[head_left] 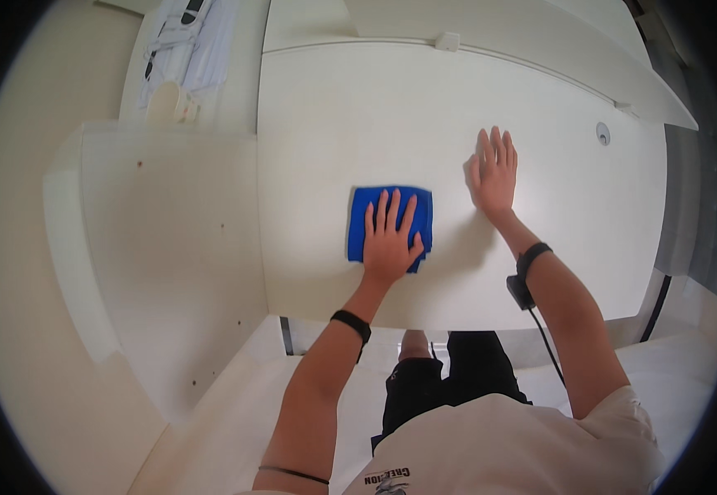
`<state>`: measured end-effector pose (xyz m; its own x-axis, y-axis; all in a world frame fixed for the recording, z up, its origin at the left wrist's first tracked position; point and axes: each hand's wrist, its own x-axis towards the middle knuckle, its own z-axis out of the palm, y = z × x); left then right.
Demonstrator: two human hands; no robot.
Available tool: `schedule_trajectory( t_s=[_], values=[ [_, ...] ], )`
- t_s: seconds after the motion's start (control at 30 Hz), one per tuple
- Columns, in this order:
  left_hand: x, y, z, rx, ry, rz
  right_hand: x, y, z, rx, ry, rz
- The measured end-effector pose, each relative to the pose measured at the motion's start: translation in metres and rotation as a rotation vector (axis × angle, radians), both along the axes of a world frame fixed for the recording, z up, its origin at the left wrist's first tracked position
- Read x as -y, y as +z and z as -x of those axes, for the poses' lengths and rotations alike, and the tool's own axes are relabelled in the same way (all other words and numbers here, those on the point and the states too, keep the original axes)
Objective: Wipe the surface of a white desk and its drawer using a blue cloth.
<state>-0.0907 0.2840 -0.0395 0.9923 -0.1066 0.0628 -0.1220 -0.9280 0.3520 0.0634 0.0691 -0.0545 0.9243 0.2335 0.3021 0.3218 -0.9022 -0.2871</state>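
Cloth point(357, 227), blue, squarish, no clear long axis: directly under your left grip point(389, 243), palm flat, unclenched. Your right grip point(497, 177): farther off, rightward, fingers extended, empty, against or just above the worktop point(309, 148).

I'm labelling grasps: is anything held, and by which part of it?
Nothing is clasped: the left grip lies flat and spread on the folded blue cloth; the right grip is open, nothing visible in it.

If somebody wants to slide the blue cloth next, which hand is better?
Probably the left hand: it lies spread out on top of the cloth. The right hand is off to the right, not touching it.
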Motion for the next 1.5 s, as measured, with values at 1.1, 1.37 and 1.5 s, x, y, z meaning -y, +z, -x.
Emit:
schedule_trajectory(
  t_s=[1.1,1.37,1.5],
  values=[
    [-0.107,-0.015,-0.180,0.025,0.088,-0.310,0.006,0.012,-0.004,-0.134,-0.071,-0.063],
    [-0.051,-0.020,-0.256,0.111,0.116,-0.317,0.029,0.012,0.004,-0.146,-0.044,-0.035],
    [-0.024,-0.010,-0.203,0.057,0.019,-0.249,0.033,0.009,0.011,-0.149,-0.040,0.000]
  ],
)
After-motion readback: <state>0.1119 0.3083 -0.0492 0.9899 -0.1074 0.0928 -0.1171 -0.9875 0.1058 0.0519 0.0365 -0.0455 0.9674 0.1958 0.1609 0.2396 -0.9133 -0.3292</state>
